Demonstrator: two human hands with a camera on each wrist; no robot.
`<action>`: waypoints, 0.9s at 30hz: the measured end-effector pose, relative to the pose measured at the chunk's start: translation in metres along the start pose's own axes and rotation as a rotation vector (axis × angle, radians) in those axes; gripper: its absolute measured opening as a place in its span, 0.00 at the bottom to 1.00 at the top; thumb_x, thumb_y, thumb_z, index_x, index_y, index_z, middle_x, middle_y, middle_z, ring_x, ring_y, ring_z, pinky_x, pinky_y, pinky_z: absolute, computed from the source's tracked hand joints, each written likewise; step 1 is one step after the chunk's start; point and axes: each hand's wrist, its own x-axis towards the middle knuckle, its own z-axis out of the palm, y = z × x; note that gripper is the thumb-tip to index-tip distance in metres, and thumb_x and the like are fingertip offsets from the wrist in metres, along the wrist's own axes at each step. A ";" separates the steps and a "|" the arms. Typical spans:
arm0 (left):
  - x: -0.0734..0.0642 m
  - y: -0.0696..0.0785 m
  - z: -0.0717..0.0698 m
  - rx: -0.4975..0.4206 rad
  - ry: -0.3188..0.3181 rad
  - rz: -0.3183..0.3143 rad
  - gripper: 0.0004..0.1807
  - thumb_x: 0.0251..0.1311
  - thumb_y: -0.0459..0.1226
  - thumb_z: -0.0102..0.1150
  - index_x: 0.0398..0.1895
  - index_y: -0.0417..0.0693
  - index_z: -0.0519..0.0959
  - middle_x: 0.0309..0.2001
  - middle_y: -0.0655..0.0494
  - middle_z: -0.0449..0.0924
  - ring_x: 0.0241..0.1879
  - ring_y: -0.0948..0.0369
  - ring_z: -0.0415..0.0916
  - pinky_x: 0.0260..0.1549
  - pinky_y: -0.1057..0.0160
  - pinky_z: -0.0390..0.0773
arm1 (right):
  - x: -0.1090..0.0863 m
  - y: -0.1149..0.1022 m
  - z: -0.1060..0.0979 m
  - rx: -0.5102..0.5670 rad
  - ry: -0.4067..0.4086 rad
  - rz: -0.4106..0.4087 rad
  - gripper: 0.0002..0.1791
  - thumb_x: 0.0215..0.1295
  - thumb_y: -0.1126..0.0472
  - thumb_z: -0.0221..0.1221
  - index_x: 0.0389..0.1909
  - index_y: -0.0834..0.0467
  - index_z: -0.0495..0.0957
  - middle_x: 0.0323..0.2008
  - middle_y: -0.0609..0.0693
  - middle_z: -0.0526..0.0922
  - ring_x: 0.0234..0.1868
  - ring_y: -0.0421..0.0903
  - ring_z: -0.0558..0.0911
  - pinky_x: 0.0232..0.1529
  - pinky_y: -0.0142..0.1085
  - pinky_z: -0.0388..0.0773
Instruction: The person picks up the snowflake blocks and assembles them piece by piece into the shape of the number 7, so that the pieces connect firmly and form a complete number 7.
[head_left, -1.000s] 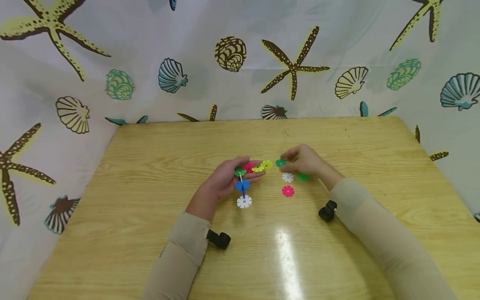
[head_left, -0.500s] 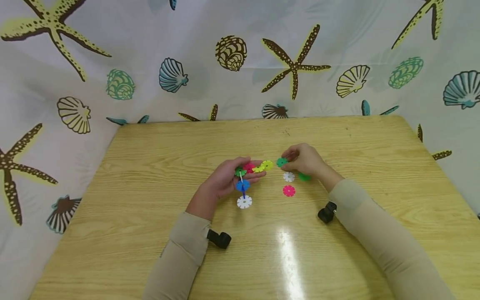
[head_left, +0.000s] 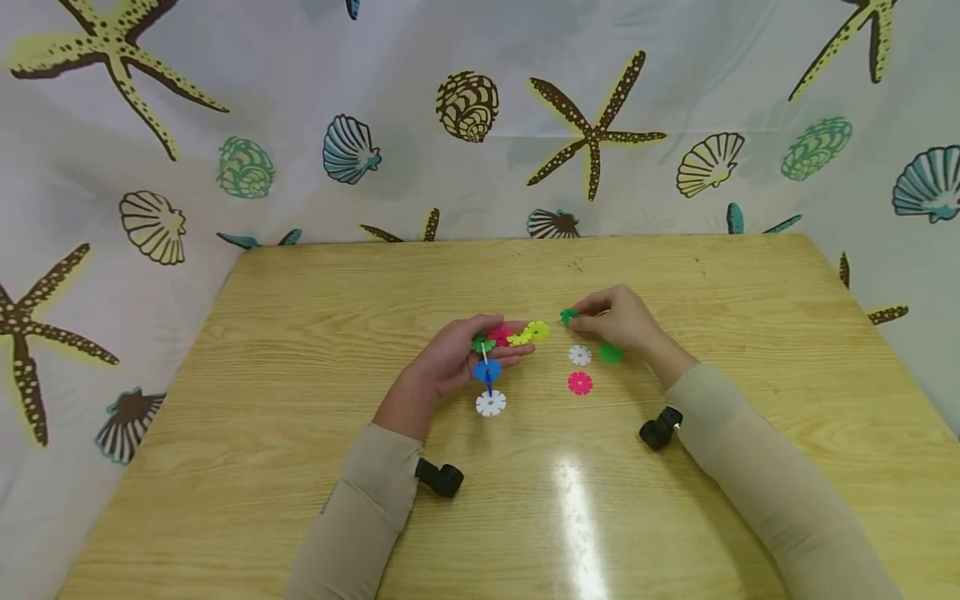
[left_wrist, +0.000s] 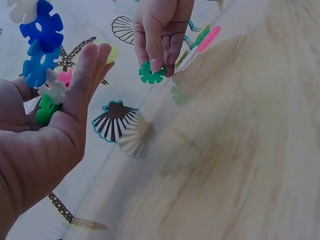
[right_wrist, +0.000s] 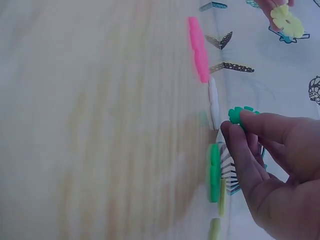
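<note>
My left hand holds a chain of notched interlocking plastic discs, its green disc pinched by the thumb, the other fingers extended. From there a blue disc and a white disc hang toward me. A pink disc and yellow discs reach along the fingers to the right. My right hand pinches a darker green disc between thumb and fingertips, just right of the chain's yellow end and apart from it. In the right wrist view this green disc is partly covered by the fingers.
Loose on the wooden table lie a white disc, a bright green disc and a pink disc. Yellowish pieces show edge-on past the green one. A shell-and-starfish cloth hangs behind the table.
My right hand has shifted slightly right and turned the pinched green disc, now seen more at an angle. The loose bright green disc is more exposed. The left hand stays nearly still.
</note>
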 end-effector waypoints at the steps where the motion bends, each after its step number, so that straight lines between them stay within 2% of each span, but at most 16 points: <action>1: 0.000 0.000 0.000 -0.001 0.001 -0.001 0.28 0.80 0.46 0.36 0.71 0.36 0.67 0.71 0.38 0.68 0.54 0.59 0.83 0.53 0.63 0.82 | 0.000 0.001 0.000 0.005 -0.002 0.000 0.14 0.66 0.58 0.66 0.48 0.61 0.86 0.45 0.58 0.85 0.47 0.48 0.79 0.39 0.28 0.80; 6: -0.001 0.002 0.001 -0.006 0.007 0.001 0.28 0.80 0.46 0.36 0.71 0.36 0.68 0.70 0.37 0.68 0.50 0.61 0.85 0.51 0.64 0.83 | 0.001 0.003 0.000 0.026 -0.012 0.014 0.16 0.66 0.58 0.65 0.51 0.61 0.85 0.45 0.56 0.82 0.47 0.47 0.79 0.40 0.27 0.81; 11: -0.001 0.002 0.000 0.006 0.006 0.003 0.28 0.80 0.45 0.35 0.71 0.35 0.67 0.69 0.36 0.69 0.49 0.62 0.86 0.53 0.62 0.82 | -0.001 0.000 0.000 0.044 -0.020 0.021 0.18 0.66 0.58 0.66 0.54 0.61 0.84 0.45 0.56 0.82 0.46 0.47 0.80 0.40 0.27 0.82; 19: 0.000 0.000 -0.001 0.006 0.019 0.002 0.28 0.80 0.45 0.34 0.70 0.34 0.68 0.69 0.37 0.69 0.49 0.61 0.86 0.53 0.62 0.82 | -0.005 -0.005 -0.001 0.047 -0.026 0.011 0.19 0.65 0.56 0.66 0.55 0.58 0.84 0.47 0.56 0.83 0.50 0.50 0.78 0.44 0.32 0.77; 27: 0.000 0.001 0.000 0.004 0.026 0.004 0.27 0.80 0.45 0.34 0.70 0.35 0.68 0.69 0.38 0.70 0.48 0.62 0.86 0.51 0.63 0.83 | -0.010 -0.006 -0.005 0.085 -0.037 0.015 0.21 0.66 0.54 0.66 0.56 0.58 0.83 0.51 0.58 0.84 0.52 0.50 0.80 0.48 0.34 0.80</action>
